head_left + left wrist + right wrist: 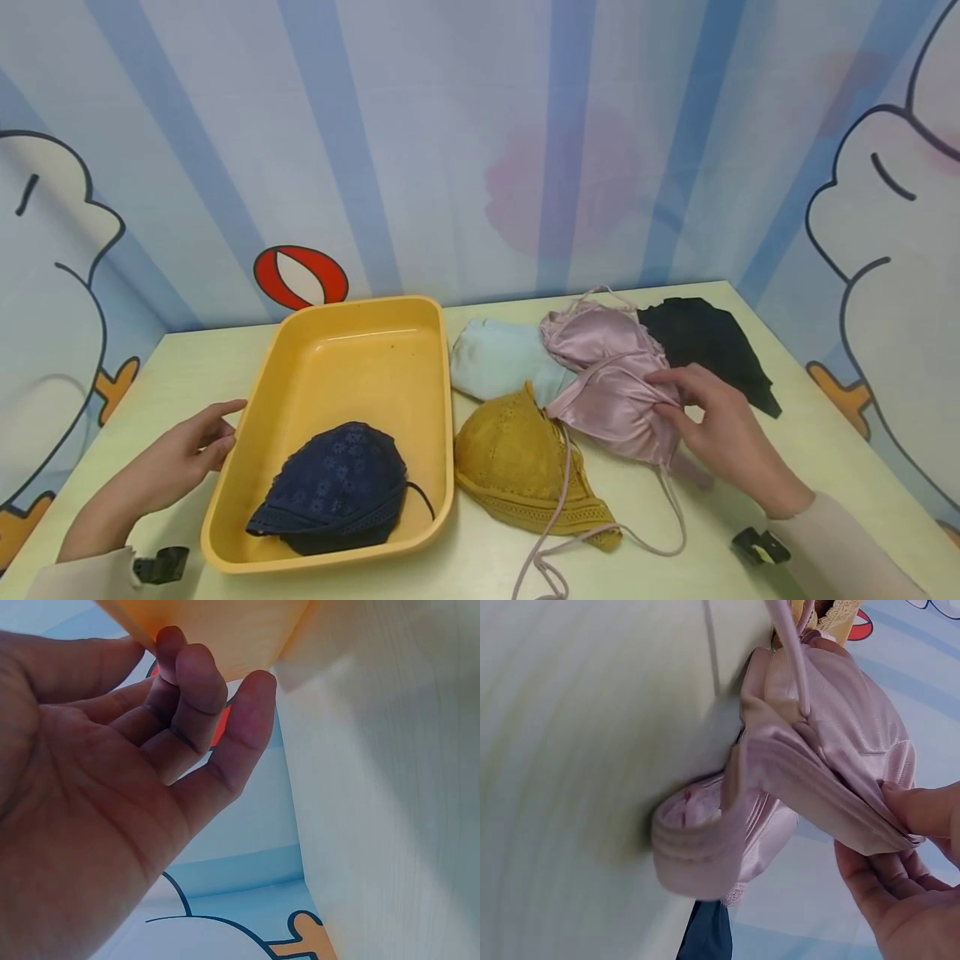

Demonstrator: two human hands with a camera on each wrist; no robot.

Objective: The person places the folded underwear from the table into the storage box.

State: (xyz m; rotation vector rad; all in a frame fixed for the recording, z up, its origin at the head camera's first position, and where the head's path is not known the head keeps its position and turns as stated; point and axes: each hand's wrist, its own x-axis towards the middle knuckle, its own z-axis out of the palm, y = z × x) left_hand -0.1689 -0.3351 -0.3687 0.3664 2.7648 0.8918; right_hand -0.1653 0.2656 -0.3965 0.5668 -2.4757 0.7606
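Observation:
In the head view, the left hand (183, 454) is at the left side of a yellow plastic tray (251, 417), gripping its rim with thumb and fingers. The left wrist view shows these fingers (251, 712) curled against the tray's outer wall (232, 630). A folded navy lace bra (337, 487) lies in the tray's near end. The right hand (723, 433) pinches the edge of a pink satin bra (615, 408) between thumb and fingertips. In the right wrist view, the bra's band (697, 859) loops down beside the table. Its long thin straps trail toward the near edge.
A mustard lace bra (510, 458) lies between the tray and the pink bra. Behind it is a pale mint folded garment (498, 358), partly under the pink bra. A black garment (708, 350) sits at the back right. A printed backdrop (450, 150) rises behind the pale table (810, 467).

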